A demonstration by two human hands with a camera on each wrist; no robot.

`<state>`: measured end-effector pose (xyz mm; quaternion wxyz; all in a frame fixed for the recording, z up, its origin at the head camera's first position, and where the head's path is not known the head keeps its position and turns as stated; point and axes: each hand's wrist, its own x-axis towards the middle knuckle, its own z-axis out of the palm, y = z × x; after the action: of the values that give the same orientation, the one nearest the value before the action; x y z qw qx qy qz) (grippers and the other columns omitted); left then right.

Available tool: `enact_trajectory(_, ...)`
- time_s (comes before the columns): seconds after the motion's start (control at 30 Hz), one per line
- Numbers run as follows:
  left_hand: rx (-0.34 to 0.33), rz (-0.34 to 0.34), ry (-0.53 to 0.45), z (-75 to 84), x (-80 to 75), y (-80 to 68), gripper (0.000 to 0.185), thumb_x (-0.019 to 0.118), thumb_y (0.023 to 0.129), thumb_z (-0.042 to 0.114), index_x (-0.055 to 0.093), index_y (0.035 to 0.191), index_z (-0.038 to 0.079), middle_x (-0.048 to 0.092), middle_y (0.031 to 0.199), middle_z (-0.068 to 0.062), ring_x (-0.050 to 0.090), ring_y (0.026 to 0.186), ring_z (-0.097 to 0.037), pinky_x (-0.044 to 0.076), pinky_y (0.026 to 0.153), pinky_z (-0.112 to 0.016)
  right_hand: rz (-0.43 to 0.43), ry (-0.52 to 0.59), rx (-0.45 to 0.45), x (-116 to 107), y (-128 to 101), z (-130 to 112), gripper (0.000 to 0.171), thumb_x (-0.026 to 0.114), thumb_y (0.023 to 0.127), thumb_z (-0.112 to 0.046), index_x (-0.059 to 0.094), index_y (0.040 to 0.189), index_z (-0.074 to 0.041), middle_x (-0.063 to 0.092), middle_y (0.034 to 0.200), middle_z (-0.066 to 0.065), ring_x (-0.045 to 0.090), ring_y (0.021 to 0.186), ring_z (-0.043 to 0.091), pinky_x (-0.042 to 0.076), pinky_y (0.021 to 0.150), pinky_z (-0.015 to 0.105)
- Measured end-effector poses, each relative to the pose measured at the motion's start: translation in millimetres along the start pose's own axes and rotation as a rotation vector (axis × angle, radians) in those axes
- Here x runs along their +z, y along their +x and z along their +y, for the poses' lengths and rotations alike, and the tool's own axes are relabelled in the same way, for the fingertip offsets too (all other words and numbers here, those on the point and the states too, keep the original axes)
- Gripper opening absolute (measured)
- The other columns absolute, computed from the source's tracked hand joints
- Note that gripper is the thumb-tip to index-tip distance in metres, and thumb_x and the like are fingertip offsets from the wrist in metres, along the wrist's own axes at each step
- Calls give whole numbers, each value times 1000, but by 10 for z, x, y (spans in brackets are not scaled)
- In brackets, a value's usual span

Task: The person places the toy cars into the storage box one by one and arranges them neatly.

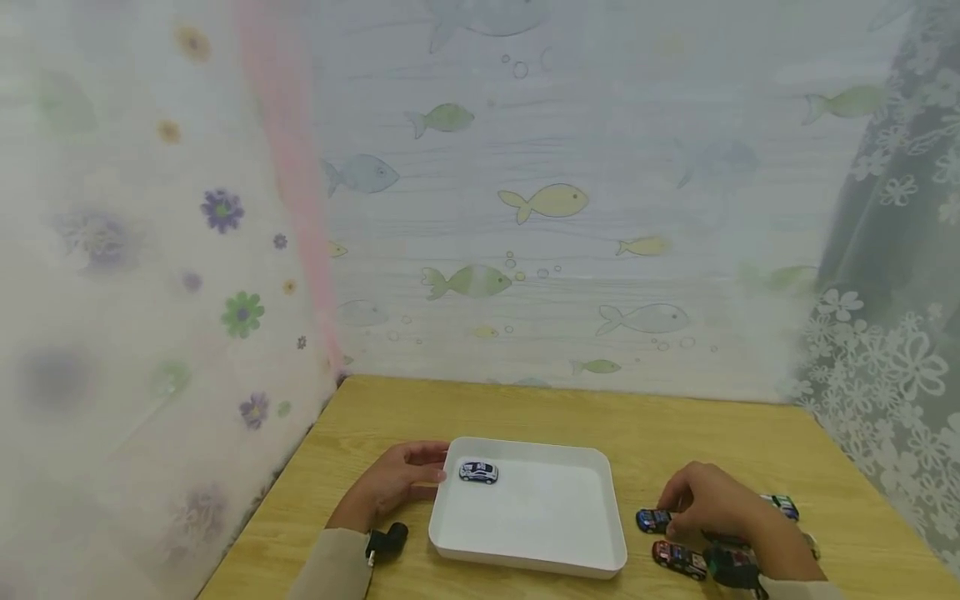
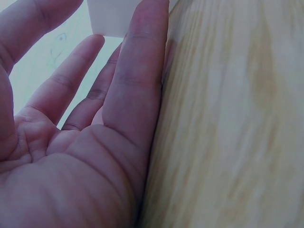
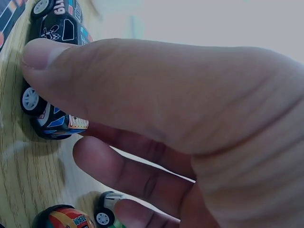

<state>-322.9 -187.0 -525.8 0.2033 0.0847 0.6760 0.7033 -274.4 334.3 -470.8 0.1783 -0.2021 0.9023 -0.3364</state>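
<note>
My right hand (image 1: pixel 708 504) pinches a dark blue toy car (image 1: pixel 652 521) standing on the table, right of the tray. In the right wrist view the thumb lies across the side of this toy car (image 3: pixel 52 126), which has white wheels and stickers. My left hand (image 1: pixel 405 477) rests on its edge on the table, its loosely extended fingers touching the left side of a white tray (image 1: pixel 555 517). A white and dark blue toy car (image 1: pixel 478 472) sits in the tray's far left corner.
A red and black toy car (image 1: pixel 678 559) lies just in front of my right hand. A white and green toy car (image 1: pixel 782 506) shows behind the right wrist; others are partly hidden under the arm. Patterned curtains (image 1: pixel 555 250) enclose the wooden table (image 1: pixel 450 408).
</note>
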Motion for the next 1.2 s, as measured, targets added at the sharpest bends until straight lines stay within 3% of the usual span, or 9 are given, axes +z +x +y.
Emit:
enact_trajectory(0.3,0,-4,-7,4,3,-18,57,76,93,6,56,146,5,59,146,-17,63,125,-25,60,97,-44,30,-23,1,2,14,-35,18,89,79,-20,79,93,-15,74,87,-1,66,75,15,55,64,29)
enact_trajectory(0.83,-5,0,-24,14,6,-23,58,75,93,6,54,148,3,57,149,-17,63,126,-25,59,99,-43,136,-146,-160,-62,107,-326,18,87,83,-32,78,95,-21,71,90,-8,63,76,2,55,63,26)
enact_trajectory(1.2,-6,-6,-20,23,8,-32,58,74,94,5,53,148,1,56,149,-19,63,126,-25,59,99,-43,189,-181,-171,3,226,-515,16,89,80,-29,78,90,-22,70,86,-10,61,74,3,53,61,23)
